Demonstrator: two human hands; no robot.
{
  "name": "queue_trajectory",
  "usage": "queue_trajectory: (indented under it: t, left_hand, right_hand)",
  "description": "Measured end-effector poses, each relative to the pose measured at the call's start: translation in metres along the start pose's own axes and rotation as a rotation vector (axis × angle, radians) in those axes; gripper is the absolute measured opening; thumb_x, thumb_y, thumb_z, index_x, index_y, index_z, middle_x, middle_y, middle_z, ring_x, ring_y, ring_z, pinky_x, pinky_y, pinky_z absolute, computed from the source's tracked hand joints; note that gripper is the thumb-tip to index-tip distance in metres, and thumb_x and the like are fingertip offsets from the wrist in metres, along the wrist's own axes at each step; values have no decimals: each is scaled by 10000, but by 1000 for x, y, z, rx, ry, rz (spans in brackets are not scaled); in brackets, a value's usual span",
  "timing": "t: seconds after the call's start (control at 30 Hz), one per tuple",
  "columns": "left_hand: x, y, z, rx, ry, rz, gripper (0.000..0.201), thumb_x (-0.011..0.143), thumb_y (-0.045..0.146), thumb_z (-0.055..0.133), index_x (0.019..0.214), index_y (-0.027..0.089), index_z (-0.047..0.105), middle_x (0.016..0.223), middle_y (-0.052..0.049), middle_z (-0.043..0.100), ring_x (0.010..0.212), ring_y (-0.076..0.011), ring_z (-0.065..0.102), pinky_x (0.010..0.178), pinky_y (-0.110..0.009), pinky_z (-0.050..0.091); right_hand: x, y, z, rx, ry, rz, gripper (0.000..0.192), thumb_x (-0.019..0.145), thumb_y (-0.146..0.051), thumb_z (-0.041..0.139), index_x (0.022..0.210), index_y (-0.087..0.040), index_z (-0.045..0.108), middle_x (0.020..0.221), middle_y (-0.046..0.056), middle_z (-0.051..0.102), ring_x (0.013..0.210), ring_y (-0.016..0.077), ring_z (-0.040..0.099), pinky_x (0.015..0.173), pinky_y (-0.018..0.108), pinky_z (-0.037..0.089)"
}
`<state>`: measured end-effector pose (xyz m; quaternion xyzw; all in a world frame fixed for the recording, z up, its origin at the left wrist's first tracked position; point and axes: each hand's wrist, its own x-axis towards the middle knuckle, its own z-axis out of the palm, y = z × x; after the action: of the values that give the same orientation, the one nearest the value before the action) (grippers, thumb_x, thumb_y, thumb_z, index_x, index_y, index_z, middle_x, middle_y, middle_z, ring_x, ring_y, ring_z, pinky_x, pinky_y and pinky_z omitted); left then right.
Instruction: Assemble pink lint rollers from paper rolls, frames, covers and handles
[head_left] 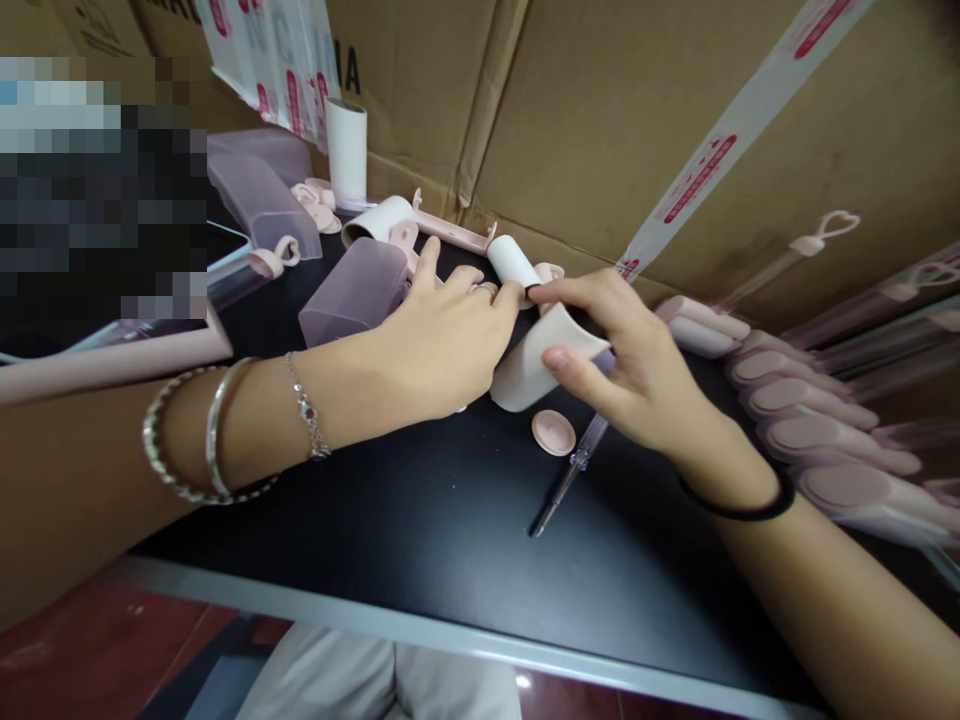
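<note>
My right hand [637, 370] is closed around a white hollow tube [529, 368], which lies tilted. Its thumb presses on the near side and its index finger reaches past the upper rim. To the left, my left hand [442, 340] is stretched palm down with its fingers apart, over small pink parts [403, 238]; whether the fingertips touch them is hard to see. Beside that hand lies a translucent purple box-shaped cover [356, 290]. A small round pink cap [553, 432] and a screwdriver [574, 470] with a clear handle lie below the white tube.
Behind stand cardboard boxes [585, 130], taped. Along them lie more white tubes [347, 150] and a long pink bracket [454, 228]. Several pink pieces with clear stems [795, 400] line the right side. A grey edge [300, 600] borders the black table [420, 520].
</note>
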<state>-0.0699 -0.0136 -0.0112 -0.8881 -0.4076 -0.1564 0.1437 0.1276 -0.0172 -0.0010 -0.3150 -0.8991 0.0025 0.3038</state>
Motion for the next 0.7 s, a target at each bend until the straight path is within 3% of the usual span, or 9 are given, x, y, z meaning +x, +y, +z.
queue_trajectory:
  t: [0.13,0.2,0.27,0.37,0.47,0.53,0.6,0.7]
  left_hand:
    - [1,-2,4,5,3,-15,545,748,62,487,1290,66,543,1207,-183,669,1229,-367,546,1113,-711,213]
    - [2,-2,5,-4,10,-19,492,787,65,451,1268,51,555,1186,-194,675,1236,-366,546,1120,-707,192]
    - [2,0,4,-25,27,-8,427,836,75,404,1224,60,582,1168,-195,679,1216,-356,565,1123,-697,192]
    - [2,3,1,-131,24,-16,367,880,183,448,1205,73,579,1149,-192,678,1159,-355,603,1063,-623,352]
    - [2,6,-3,-414,32,-102,629,851,330,573,1401,101,370,1254,-181,632,1057,-292,659,888,-433,534]
    - [2,8,-6,-605,121,-124,745,852,355,589,1465,160,214,1375,-162,554,1021,-211,675,812,-315,561]
    - [2,10,-9,-672,229,-107,684,896,361,536,1458,197,182,1432,-155,498,1054,-168,663,805,-260,557]
    - [2,14,-12,-585,327,-113,600,943,370,457,1450,196,187,1445,-185,462,1167,-196,616,859,-291,552]
  right_hand:
    - [-14,10,26,134,120,138,699,839,-438,657,1405,-210,317,1449,168,442,1320,290,463,1088,507,408]
    - [-19,16,38,242,154,236,772,833,-469,666,1417,-209,234,1442,188,442,1278,273,512,1035,487,468]
    - [-21,21,43,322,179,318,740,829,-503,667,1379,-227,254,1381,173,497,1174,249,585,946,448,533]
    - [-17,19,36,340,255,326,657,812,-539,679,1298,-258,337,1344,139,522,1117,230,616,863,389,570]
    - [-11,8,21,316,271,233,633,833,-555,650,1312,-282,340,1290,114,564,1132,240,617,872,410,570]
    - [-9,1,12,292,244,193,600,851,-578,614,1312,-279,373,1264,113,586,1158,263,608,909,459,556]
    - [-8,-3,5,267,226,209,576,860,-611,576,1300,-275,417,1276,120,587,1195,278,590,935,480,544]
    - [-10,0,0,337,185,279,517,900,-635,483,1273,-278,455,1220,101,620,1095,251,644,824,418,584]
